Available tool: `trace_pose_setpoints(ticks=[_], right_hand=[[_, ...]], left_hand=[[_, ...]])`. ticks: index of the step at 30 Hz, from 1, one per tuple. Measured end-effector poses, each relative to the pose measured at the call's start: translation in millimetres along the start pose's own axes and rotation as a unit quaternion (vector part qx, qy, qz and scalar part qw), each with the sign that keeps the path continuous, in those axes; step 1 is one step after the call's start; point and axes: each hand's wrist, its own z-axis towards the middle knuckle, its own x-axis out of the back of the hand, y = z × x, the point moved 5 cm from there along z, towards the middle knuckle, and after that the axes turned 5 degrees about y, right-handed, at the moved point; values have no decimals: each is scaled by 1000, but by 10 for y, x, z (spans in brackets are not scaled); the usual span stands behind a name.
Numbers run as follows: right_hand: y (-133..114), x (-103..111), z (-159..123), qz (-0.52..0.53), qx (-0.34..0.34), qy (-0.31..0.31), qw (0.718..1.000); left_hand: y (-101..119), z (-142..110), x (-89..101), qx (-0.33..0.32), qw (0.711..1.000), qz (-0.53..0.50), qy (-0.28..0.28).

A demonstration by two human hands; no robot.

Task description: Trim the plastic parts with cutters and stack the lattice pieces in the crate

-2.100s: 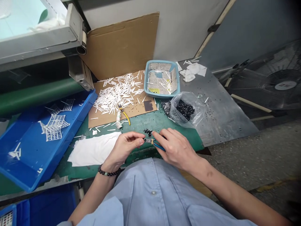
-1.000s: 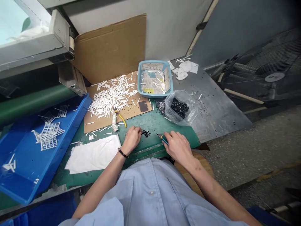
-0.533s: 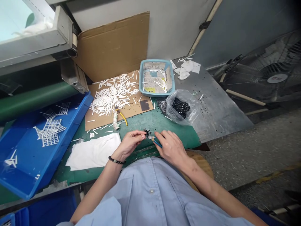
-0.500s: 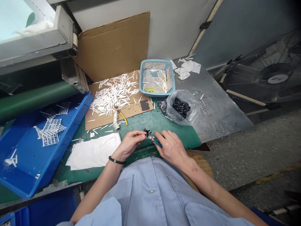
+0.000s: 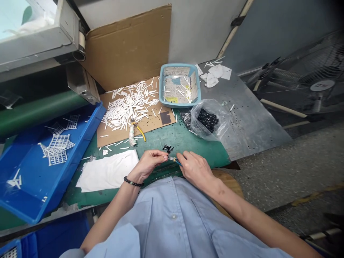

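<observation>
My left hand (image 5: 151, 163) pinches thumb against fingers at the near edge of the green mat. Whatever small piece it holds is too small to make out. My right hand (image 5: 197, 168) is closed round blue-handled pliers (image 5: 177, 162), their metal tip reaching to my left fingertips. A yellowish band wraps the pliers near the jaws. Just beyond my fingers lies a little heap of small black pieces (image 5: 168, 148). Farther right, a clear plastic bag (image 5: 223, 125) stands open, filled with shiny black pieces (image 5: 207, 121).
Many white sticks (image 5: 129, 107) lie on cardboard (image 5: 113, 137), with yellow-handled pliers (image 5: 140, 132) nearby. Behind is a light-blue basket (image 5: 160, 87) holding white sticks. A white cloth (image 5: 107, 172) lies left, beside a blue tray (image 5: 24, 208) with white lattice pieces. A fan (image 5: 322, 84) stands right.
The pliers have turned flatter and lie more in line with my left fingertips. My right fingers have curled closer round the handles. The view has shifted slightly.
</observation>
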Motion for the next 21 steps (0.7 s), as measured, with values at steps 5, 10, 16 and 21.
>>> trace_pose_setpoints(ticks=[5,10,16,21], right_hand=[[50,-170,-13,66,-13,9,998],[111,-294,-52,124,-54,63,989],[111,-287,-95,114,-50,69,990],[44,-160,-66,81,-11,76,994]], left_hand=[[-48,42,-1,-1,1000,-25,-11],[-120,77,81,-9,997,-77,-13],[-129,59,140,-7,997,-76,-12],[-91,4,94,-18,999,-34,-9]])
